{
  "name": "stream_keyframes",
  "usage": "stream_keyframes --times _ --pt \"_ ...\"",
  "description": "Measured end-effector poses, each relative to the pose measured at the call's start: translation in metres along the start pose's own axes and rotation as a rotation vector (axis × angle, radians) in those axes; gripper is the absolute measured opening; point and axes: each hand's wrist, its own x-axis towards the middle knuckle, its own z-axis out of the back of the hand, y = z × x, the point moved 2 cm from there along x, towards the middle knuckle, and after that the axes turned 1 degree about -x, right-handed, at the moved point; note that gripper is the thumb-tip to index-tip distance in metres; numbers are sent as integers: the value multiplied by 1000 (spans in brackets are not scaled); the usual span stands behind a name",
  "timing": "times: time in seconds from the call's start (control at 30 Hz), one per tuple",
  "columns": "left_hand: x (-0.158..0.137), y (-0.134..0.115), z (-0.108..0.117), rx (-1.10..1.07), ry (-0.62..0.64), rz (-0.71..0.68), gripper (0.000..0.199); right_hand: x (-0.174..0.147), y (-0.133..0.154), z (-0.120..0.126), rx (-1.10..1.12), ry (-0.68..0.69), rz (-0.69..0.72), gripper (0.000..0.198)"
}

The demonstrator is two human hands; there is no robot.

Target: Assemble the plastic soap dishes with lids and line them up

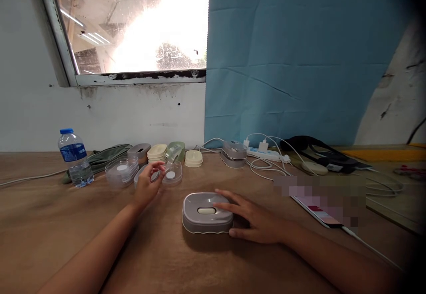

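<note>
A grey oval-ended box [196,217] with a slot in its top stands on the table in front of me. My right hand [254,218] rests against its right end, fingers stretched over the top and thumb at the near corner. Farther left, my left hand [151,183] is raised with its fingertips pinched together. A tilted clear plastic piece [173,153] rises from those fingertips, partly lost against the green box [179,150] behind. Clear plastic trays [121,170] are stacked left of this hand, and a clear tray [176,179] with a white round spot lies just right of it.
Along the wall stand a water bottle [75,165], a grey box [140,150], cream boxes [193,158] and stacked grey boxes [234,154]. To the right are a power strip [266,154] with white cables, a black strap [316,150] and a phone [316,212].
</note>
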Motion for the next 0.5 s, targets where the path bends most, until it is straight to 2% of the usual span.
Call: stream_keyframes --times 0.03,0.1,0.2,0.27,0.4,0.5 --pt "-1 -5 -2 -154 -12 60 25 0 0 0 -3 -48 17 55" --pt "-3 -16 -7 -434 54 185 26 -1 1 -1 -34 -187 65 52" --pt "-11 -31 -16 -735 276 351 25 -3 2 -1 -121 -391 135 50" --pt "-18 -38 -22 -877 444 428 24 -4 3 -1 -170 -465 157 51" --pt "-31 -42 -34 -1032 700 473 26 -4 4 0 -199 -481 144 53" --pt "-34 -39 -39 -1050 765 483 28 -3 2 -2 -162 -405 141 52"
